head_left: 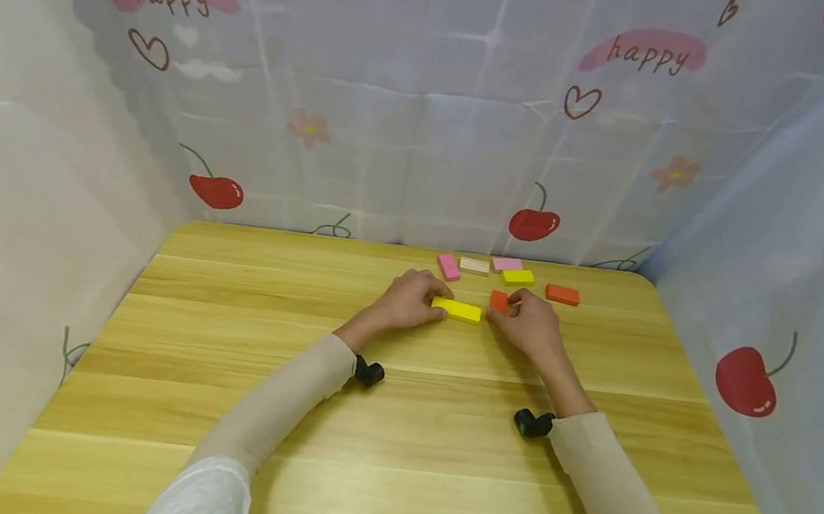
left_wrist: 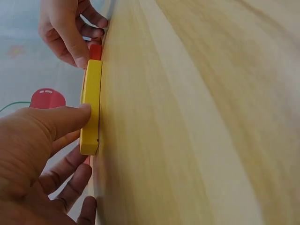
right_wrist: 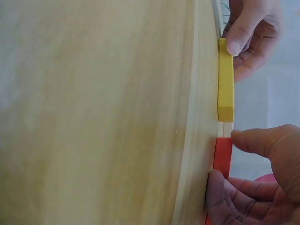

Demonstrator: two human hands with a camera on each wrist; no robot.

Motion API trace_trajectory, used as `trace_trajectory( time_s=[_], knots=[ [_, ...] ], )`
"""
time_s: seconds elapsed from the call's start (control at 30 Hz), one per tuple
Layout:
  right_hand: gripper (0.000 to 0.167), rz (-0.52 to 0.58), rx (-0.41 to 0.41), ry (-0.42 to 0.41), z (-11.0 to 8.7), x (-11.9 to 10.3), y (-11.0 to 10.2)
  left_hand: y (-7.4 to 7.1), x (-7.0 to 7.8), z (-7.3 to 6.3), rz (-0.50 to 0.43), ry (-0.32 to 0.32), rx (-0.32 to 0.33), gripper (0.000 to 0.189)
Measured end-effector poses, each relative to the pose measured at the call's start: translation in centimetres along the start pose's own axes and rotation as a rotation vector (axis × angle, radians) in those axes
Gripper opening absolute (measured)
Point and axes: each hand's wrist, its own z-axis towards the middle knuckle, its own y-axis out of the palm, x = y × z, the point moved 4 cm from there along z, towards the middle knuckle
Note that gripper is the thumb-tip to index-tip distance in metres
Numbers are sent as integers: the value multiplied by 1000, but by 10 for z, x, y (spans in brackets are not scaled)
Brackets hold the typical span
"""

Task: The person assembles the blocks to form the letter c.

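Note:
My left hand (head_left: 410, 300) pinches one end of a yellow block (head_left: 461, 311) lying lengthwise on the wooden table. In the left wrist view, the thumb presses the near face of that block (left_wrist: 91, 108) and the other fingers are partly hidden behind it. Just to the right, my right hand (head_left: 531, 326) holds a red-orange block (head_left: 499, 301) between thumb and fingers. The right wrist view has the thumb at one end of this block (right_wrist: 223, 157) and a fingertip at the other. A small gap separates the two blocks.
Behind the hands lie a pink block (head_left: 449, 267), a pale wooden block (head_left: 475, 266), another pink block (head_left: 507, 264) and a second yellow block (head_left: 518, 277). Another orange block (head_left: 562, 295) is to the right. A printed curtain (head_left: 407, 164) borders the table's (head_left: 391, 456) far edge.

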Motion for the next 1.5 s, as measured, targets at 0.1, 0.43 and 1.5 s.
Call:
trace_trajectory(
  time_s=[0.1,0.43,1.5],
  knots=[
    [52,-2,5,-17,1,-1,-1,0,0,2,13,-13,-4,36],
    [36,-8,25,-38,2,0,2,3,0,4,-24,2,-35,33],
    [36,4,49,-126,-4,4,-1,-21,-9,-24,-16,-59,90,32]
  ],
)
